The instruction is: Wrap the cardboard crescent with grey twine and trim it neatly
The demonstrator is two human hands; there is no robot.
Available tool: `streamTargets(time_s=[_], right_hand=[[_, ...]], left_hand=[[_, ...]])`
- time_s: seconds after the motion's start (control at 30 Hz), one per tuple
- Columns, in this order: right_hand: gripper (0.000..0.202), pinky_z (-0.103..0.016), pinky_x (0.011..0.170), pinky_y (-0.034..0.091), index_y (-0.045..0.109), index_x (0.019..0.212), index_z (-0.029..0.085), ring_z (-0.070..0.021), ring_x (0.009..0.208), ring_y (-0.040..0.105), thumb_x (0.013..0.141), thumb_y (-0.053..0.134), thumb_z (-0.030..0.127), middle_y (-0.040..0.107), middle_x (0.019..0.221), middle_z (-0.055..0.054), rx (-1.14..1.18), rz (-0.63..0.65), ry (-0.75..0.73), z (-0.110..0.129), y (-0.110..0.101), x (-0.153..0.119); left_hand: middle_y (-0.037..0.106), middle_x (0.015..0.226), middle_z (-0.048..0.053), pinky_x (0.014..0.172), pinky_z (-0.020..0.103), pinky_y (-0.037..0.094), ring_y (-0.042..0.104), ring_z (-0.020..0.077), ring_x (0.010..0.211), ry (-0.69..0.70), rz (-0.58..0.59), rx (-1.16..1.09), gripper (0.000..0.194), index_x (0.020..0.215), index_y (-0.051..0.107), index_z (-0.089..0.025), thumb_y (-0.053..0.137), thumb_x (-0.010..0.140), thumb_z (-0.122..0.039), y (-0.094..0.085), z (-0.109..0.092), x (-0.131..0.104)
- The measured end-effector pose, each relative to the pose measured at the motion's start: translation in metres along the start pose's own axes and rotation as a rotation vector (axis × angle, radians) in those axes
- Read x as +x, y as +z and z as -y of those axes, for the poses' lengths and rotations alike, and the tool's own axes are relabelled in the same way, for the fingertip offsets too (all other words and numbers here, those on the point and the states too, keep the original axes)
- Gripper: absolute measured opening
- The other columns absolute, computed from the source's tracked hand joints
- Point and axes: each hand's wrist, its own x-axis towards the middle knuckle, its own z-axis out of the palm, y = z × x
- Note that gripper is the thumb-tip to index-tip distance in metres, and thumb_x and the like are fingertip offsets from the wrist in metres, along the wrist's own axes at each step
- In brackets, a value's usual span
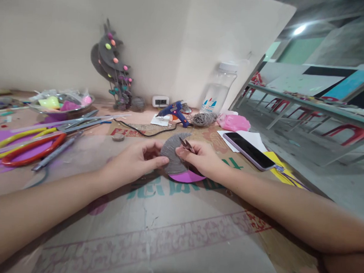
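Note:
A grey yarn-wrapped disc (175, 156) is held upright at a tilt over the table. My left hand (140, 159) pinches its left edge between thumb and fingers. Against its right side, my right hand (202, 157) is closed round small dark scissors (186, 144). Their pointed blades stick up past the thumb, slightly apart, and the handles are hidden in the palm. Below the disc shows a curved magenta piece (188, 176); whether it is joined to the disc I cannot tell.
A blue glue gun (174, 111) with its cord stands behind, beside a grey yarn ball (204, 119) and a water bottle (218, 90). Large red-and-yellow-handled scissors (33, 148) lie left, near a bowl (61, 109). A phone (248, 150) rests right. A decorated crescent (108, 57) leans on the wall.

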Motion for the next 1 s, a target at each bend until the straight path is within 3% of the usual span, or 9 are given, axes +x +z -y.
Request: streamTargets(time_s=[0.1, 0.27, 0.47, 0.83, 1.0], right_hand=[[0.037, -0.021, 0.044, 0.019, 0.036, 0.06, 0.018, -0.0045, 0.046, 0.024, 0.081, 0.054, 0.043, 0.027, 0.053, 0.008, 0.235, 0.04, 0.061, -0.0033, 0.0017, 0.001], [0.037, -0.02, 0.043, 0.017, 0.038, 0.061, 0.018, -0.0038, 0.045, 0.022, 0.079, 0.057, 0.044, 0.028, 0.053, 0.008, 0.345, 0.108, 0.087, -0.0066, 0.0023, 0.0023], [0.034, -0.02, 0.043, 0.017, 0.041, 0.064, 0.017, -0.0039, 0.046, 0.023, 0.08, 0.058, 0.042, 0.029, 0.054, 0.008, 0.359, 0.098, 0.077, -0.0069, 0.0018, 0.0027], [0.034, -0.02, 0.045, 0.02, 0.039, 0.063, 0.018, -0.0044, 0.047, 0.025, 0.085, 0.051, 0.041, 0.03, 0.054, 0.008, 0.215, 0.111, -0.001, -0.0058, 0.0017, 0.0024], [0.037, -0.021, 0.048, 0.022, 0.036, 0.058, 0.018, -0.0059, 0.052, 0.027, 0.085, 0.051, 0.039, 0.028, 0.056, 0.007, -0.094, 0.077, -0.069, 0.0013, 0.0026, -0.0014]], left_hand=[[0.063, 0.085, 0.0, 0.063, 0.024, 0.047, 0.061, 0.0135, 0.075, 0.052, -0.114, -0.088, 0.04, 0.11, 0.043, -0.022, 0.063, 0.076, -0.024, 0.0019, -0.0017, -0.0008], [0.06, 0.072, -0.002, 0.053, 0.021, 0.043, 0.058, 0.0107, 0.062, 0.019, -0.055, 0.052, 0.032, 0.11, 0.052, -0.021, 0.06, 0.079, -0.026, 0.0026, -0.0054, -0.0038], [0.056, 0.071, -0.003, 0.055, 0.02, 0.044, 0.054, 0.0102, 0.063, 0.025, -0.075, 0.039, 0.043, 0.119, 0.052, -0.022, 0.061, 0.077, -0.023, 0.004, -0.0073, -0.004], [0.056, 0.064, -0.004, 0.05, 0.019, 0.039, 0.05, 0.0089, 0.056, -0.003, -0.078, 0.065, 0.037, 0.116, 0.054, -0.022, 0.058, 0.08, -0.026, 0.0023, -0.0093, -0.0059], [0.055, 0.07, -0.003, 0.054, 0.02, 0.042, 0.052, 0.0102, 0.062, 0.021, -0.108, 0.122, 0.026, 0.103, 0.055, -0.02, 0.059, 0.079, -0.03, 0.003, -0.0094, -0.004]])
